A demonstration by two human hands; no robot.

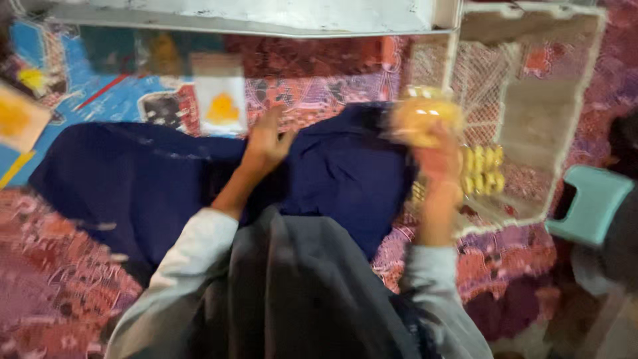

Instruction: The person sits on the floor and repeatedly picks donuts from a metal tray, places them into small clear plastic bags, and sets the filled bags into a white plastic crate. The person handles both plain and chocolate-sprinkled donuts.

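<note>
Navy blue fabric (345, 179) lies spread on the patterned mat, left hand (266, 143) pressing flat on it, fingers spread. Right hand (435, 156) grips a yellowish spool-like bundle (425, 116) lifted above the cloth's right edge; blurry, so it could slip into the wire tray (531, 113) beyond and knock the yellow spools (482, 169).

A home floor workspace is showing here: a patterned red and purple carpet (60, 279) is covering the floor, dark blue cloth (133, 179) is lying spread on it, and a small teal plastic stool (591, 203) is standing nearby.
</note>
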